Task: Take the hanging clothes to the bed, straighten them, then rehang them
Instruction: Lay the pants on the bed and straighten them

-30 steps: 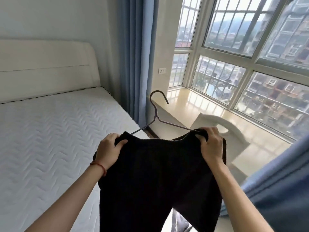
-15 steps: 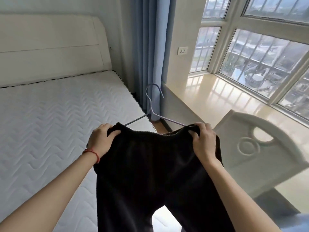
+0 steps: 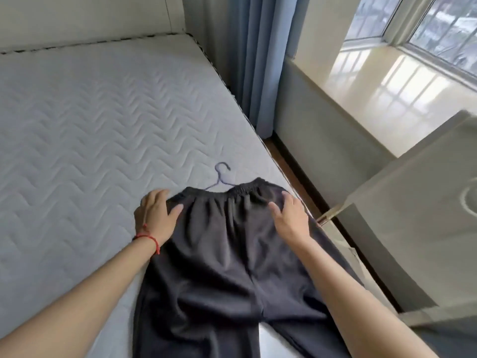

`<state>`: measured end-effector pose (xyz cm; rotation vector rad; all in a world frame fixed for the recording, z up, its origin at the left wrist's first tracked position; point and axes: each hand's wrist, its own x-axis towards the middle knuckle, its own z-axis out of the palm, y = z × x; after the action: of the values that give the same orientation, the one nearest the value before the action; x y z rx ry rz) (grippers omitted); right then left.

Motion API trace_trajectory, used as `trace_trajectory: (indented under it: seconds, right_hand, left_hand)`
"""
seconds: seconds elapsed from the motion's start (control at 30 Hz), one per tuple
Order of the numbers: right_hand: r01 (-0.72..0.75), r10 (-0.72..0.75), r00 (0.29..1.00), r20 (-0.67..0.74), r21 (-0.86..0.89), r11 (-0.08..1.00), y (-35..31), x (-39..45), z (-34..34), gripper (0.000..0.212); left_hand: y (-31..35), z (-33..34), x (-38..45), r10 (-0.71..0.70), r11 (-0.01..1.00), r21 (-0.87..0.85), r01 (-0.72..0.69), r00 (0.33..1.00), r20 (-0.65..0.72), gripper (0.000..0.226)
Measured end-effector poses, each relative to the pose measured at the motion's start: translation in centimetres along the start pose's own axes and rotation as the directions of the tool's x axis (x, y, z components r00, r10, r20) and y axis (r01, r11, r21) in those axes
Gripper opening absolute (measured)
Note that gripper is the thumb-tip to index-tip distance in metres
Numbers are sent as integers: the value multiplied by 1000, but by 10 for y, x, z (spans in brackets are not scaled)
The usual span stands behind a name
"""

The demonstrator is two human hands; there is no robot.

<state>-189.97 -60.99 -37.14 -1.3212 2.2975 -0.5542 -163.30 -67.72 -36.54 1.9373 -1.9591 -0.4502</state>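
Dark trousers (image 3: 227,259) with an elastic waistband lie flat on the white quilted mattress (image 3: 85,130), near its right edge. A thin wire hanger (image 3: 221,177) is still in the waistband; only its hook and neck stick out on the mattress. My left hand (image 3: 154,215) rests with spread fingers on the left side of the waistband. My right hand (image 3: 289,215) lies flat with straight fingers on the right hip of the trousers. The legs run off the bottom of the view.
A blue curtain (image 3: 255,60) hangs past the bed's far right corner. A glossy window ledge (image 3: 402,89) runs along the right under the window. A white chair back (image 3: 418,215) stands close to the mattress's right edge, with a narrow strip of floor (image 3: 291,171) between.
The trousers, held up in the air by the waistband in both hands, have been laid down on the mattress. Both hands have let go of their grip and now rest flat on the cloth.
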Motion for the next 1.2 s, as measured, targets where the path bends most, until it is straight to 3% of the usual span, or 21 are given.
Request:
trace_trajectory:
  seconds: [0.13,0.3,0.4,0.5,0.67,0.77,0.83,0.93,1.0,1.13,1.2]
  right_hand:
    - [-58,37,989,145,143,988,41,-72,61,43]
    - [-256,248,966,65,298,919,77,-156,95,14]
    - [-431,417,901,122,364,826,91,-201,106,7]
    - [-560,509,827,239,430,708,97,-240,120,11]
    - [-578,433,801,413,345,740,93,-272,131,16]
    - [-594,416,755,506,261,761,96,-277,131,9]
    - [-564,414,771,484,217,797,103,-277,120,5]
    - [-543,484,829,281,194,817,116,-278,96,15]
    - [-545,518,837,177,182,819,125,-282,84,15]
    - [-591,510,792,334,212,778,141,-305,76,29]
    - [-623,510,747,426,182,761,150,-323,77,23]
  left_hand:
    - [-53,48,-77,-51,998,-16,53,993,110,45]
    - [-96,72,-166,-303,952,6,305,945,124,48]
    - [-107,77,-212,-476,868,-64,492,862,175,59]
    - [-106,75,-247,-559,796,-118,593,797,230,67]
    - [-112,73,-282,-655,615,-247,749,660,368,65]
    - [-129,73,-298,-664,538,-235,809,579,474,38]
    - [-138,74,-308,-657,480,-212,852,508,557,24]
    - [-135,76,-325,-583,413,-230,881,450,676,8]
    - [-125,80,-339,-541,403,-232,886,434,721,10]
    - [-110,82,-363,-522,351,-233,907,396,755,9]
    - [-109,82,-372,-507,356,-229,906,394,767,9]
